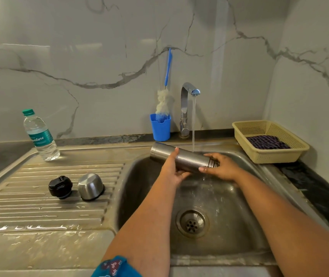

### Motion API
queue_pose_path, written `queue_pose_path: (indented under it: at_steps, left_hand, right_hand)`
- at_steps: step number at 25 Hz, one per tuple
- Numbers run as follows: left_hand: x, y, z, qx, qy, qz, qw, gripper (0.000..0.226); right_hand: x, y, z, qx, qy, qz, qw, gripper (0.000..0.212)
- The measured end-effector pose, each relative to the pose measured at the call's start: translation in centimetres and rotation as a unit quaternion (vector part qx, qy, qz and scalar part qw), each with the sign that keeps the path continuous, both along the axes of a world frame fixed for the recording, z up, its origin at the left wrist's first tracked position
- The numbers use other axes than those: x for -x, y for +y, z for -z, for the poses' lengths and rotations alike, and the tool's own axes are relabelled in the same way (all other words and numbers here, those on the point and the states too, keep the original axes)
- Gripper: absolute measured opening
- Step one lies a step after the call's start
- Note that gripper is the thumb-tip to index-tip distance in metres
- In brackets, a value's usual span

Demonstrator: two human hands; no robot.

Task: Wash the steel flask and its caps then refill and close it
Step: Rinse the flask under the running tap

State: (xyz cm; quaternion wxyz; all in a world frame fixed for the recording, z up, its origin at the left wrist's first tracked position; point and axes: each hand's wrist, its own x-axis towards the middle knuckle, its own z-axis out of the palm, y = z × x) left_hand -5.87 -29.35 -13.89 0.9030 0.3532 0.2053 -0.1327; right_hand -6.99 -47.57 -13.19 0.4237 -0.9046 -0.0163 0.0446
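Steel flask (183,157) held sideways over the sink (215,246), base to the left, threaded open neck to the right, under the stream from the tap (187,108). Left hand (172,169) cupped beneath the middle of the body, thumb up over the near side — a closed grip on the flask. Right hand (220,166) wrapped round the neck end, fingers curled over the top and thumb underneath — also gripping the flask. Water running down just behind the flask and splashing into the basin.

On the ribbed draining board (39,198) to the left, two caps side by side and apart from each other: black inner cap (60,186) and, right of it, steel outer cap (90,186) set mouth-down. Plastic water bottle (40,134) upright at the back left corner of the board. Blue cup (160,128) beside the tap with a bottle brush (164,100) standing in it. Cream basket (269,140) on the bench at right, dark checked cloth (266,141) inside.
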Motion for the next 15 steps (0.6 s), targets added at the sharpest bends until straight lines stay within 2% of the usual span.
queue_pose_path:
  at_steps: [2, 3, 4, 7, 10, 15]
  left_hand:
    - [0.1, 0.1, -0.1, 0.015, -0.009, -0.018, 1.0, 0.075]
    - [0.0, 0.5, -0.1, 0.006, -0.009, -0.041, 0.999, 0.076]
    - [-0.3, 0.9, -0.1, -0.009, -0.004, -0.072, 0.997, 0.078]
    - [-0.9, 2.1, 0.1, -0.06, 0.03, -0.112, 0.991, 0.078]
    - [-0.4, 1.8, 0.8, -0.062, 0.089, -0.033, 0.994, 0.061]
    - [-0.9, 1.2, 1.7, -0.146, 0.139, 0.081, 0.976, 0.066]
  right_hand:
    - [-0.1, -0.4, -0.1, -0.195, -0.006, 0.04, 0.98, 0.065]
    - [-0.3, -0.8, -0.3, -0.266, -0.011, 0.053, 0.962, 0.061]
    - [-0.3, -1.0, -0.6, -0.299, -0.022, 0.062, 0.952, 0.059]
    - [-0.5, -0.7, -1.5, -0.296, -0.073, 0.106, 0.946, 0.058]
    - [-0.7, 0.3, -2.1, -0.271, -0.15, 0.155, 0.938, 0.064]
    - [-1.3, 1.3, -2.0, -0.378, -0.1, 0.079, 0.917, 0.07]
